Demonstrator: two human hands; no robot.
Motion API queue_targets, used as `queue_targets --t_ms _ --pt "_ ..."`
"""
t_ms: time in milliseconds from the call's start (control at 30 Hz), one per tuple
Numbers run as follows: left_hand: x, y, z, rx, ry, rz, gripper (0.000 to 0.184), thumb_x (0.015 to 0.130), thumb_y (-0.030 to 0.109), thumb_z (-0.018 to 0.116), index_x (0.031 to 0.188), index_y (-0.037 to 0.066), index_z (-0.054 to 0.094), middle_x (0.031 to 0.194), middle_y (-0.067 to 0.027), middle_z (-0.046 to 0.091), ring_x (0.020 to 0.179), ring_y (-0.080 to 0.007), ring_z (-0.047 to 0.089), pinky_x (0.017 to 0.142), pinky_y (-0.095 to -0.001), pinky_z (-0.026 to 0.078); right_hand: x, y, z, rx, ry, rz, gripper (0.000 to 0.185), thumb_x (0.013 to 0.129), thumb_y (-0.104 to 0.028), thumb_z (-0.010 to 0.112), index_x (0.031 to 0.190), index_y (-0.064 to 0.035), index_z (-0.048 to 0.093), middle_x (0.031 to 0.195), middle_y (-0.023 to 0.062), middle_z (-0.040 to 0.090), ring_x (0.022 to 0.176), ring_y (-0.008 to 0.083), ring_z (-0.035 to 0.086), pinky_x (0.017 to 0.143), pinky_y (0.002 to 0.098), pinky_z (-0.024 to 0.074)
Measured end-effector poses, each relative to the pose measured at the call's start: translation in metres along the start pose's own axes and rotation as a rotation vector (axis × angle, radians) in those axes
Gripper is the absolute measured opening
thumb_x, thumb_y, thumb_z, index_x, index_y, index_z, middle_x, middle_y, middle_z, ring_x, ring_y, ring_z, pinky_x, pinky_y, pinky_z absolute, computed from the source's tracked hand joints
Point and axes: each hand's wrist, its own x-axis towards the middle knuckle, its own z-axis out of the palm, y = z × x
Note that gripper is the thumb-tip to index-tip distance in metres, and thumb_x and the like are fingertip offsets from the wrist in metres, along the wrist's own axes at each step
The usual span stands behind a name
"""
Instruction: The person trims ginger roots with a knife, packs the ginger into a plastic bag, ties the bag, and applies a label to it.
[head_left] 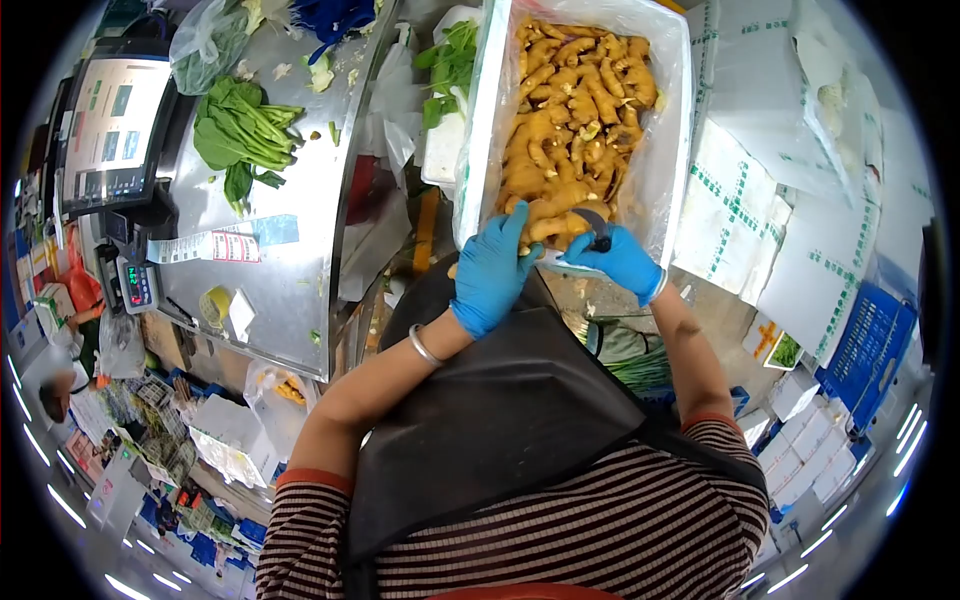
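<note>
A white foam box (683,150) lined with clear plastic holds a heap of ginger (580,110). Over its near end, my left hand (490,272), in a blue glove, is closed around a knobbly ginger root (555,228). My right hand (622,264), also gloved in blue, grips a small knife with a dark handle and a curved blade (590,217). The blade lies against or just over the ginger; whether it cuts in, I cannot tell. Part of the held root is hidden behind my left fingers.
To the left, a metal table (285,290) bears leafy greens (240,130), a label strip (225,245) and a screen (115,125). White foam boxes (770,130) stack up at right, near a blue crate (868,350). Green stalks (640,365) lie below my right arm.
</note>
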Motion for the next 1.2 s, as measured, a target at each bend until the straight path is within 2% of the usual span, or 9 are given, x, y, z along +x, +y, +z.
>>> queue_targets --t_ms 167,233,333,500,667,800,933,1100,1200 --pt "-0.012 -0.019 -0.005 -0.037 -0.050 0.227 0.073 0.073 0.004 0.070 0.141 0.007 0.042 0.106 -0.0193 0.056 0.090 -0.0372 0.057 0.079 -0.0431 0.048 -0.043 0.008 -0.042 0.034 0.081 -0.157 0.018 0.086 -0.018 0.071 0.095 -0.0021 0.073 0.086 0.0068 0.070 0.075 0.0116 0.061 0.071 0.0274 0.0513" --pt "-0.018 -0.026 -0.002 0.011 -0.079 0.264 0.077 0.069 -0.002 0.068 0.141 0.006 0.043 0.106 -0.0199 0.056 0.091 -0.0385 0.057 0.080 -0.0436 0.048 -0.057 0.018 -0.055 0.339 0.373 -0.063 0.021 0.089 -0.022 0.069 0.097 -0.0030 0.072 0.085 0.0062 0.070 0.070 0.0100 0.059 0.065 0.0267 0.0500" --pt "-0.018 -0.026 -0.004 -0.016 -0.089 0.266 0.076 0.068 -0.006 0.066 0.141 0.005 0.044 0.108 -0.0207 0.055 0.096 -0.0398 0.055 0.085 -0.0444 0.046 -0.054 0.025 -0.066 -0.106 0.843 0.181 0.030 0.089 -0.030 0.070 0.107 -0.0057 0.069 0.079 0.0017 0.066 0.061 0.0083 0.055 0.054 0.0244 0.0460" --pt "-0.019 -0.026 -0.001 -0.004 -0.085 0.266 0.079 0.069 -0.001 0.069 0.143 0.007 0.042 0.110 -0.0205 0.055 0.097 -0.0403 0.055 0.088 -0.0434 0.046 -0.041 0.025 -0.019 -0.671 0.669 -0.155 0.037 0.088 -0.023 0.069 0.125 -0.0185 0.063 0.079 0.0097 0.065 0.062 0.0216 0.063 0.059 0.0323 0.0513" --pt "-0.016 -0.027 0.002 0.015 -0.136 0.214 0.082 0.072 0.004 0.072 0.146 0.012 0.038 0.111 -0.0201 0.056 0.093 -0.0402 0.057 0.086 -0.0441 0.048 -0.015 0.053 0.010 -0.731 0.780 -0.321 0.052 0.083 -0.011 0.068 0.132 -0.0256 0.058 0.076 0.0077 0.059 0.062 0.0237 0.061 0.060 0.0345 0.0509" --pt "-0.012 -0.028 0.002 -0.001 -0.153 0.187 0.084 0.074 0.006 0.073 0.149 0.014 0.034 0.112 -0.0205 0.057 0.092 -0.0407 0.058 0.084 -0.0446 0.049 -0.009 0.030 0.028 -0.963 0.874 -0.105 0.070 0.079 -0.004 0.065 0.143 -0.0240 0.043 0.095 0.0092 0.060 0.074 0.0271 0.063 0.061 0.0355 0.0515" --pt "-0.014 -0.031 0.000 -0.081 -0.153 0.086 0.085 0.075 0.006 0.073 0.149 0.014 0.033 0.113 -0.0212 0.058 0.097 -0.0418 0.058 0.086 -0.0444 0.048 0.016 0.051 0.005 -0.987 0.748 -0.254 0.048 0.083 -0.009 0.063 0.130 -0.0159 0.052 0.095 0.0123 0.062 0.080 0.0337 0.064 0.065 0.0426 0.0522" --pt "-0.026 -0.039 -0.009 -0.376 -0.047 0.065 0.074 0.081 0.003 0.069 0.147 0.009 0.037 0.122 -0.0177 0.059 0.108 -0.0330 0.060 0.094 -0.0384 0.047 0.039 0.073 -0.066 -0.897 0.791 -0.072 0.024 0.090 -0.025 0.061 0.111 -0.0117 0.061 0.085 0.0203 0.066 0.074 0.0380 0.064 0.067 0.0466 0.0514" --pt "-0.034 -0.037 -0.012 -0.742 -0.008 -0.177 0.057 0.090 0.002 0.062 0.143 0.004 0.041 0.119 -0.0103 0.062 0.105 -0.0207 0.061 0.092 -0.0321 0.050 0.061 0.019 -0.061 -0.313 0.700 0.060 0.027 0.091 -0.032 0.063 0.104 -0.0079 0.066 0.080 0.0114 0.067 0.064 0.0260 0.063 0.061 0.0386 0.0511"
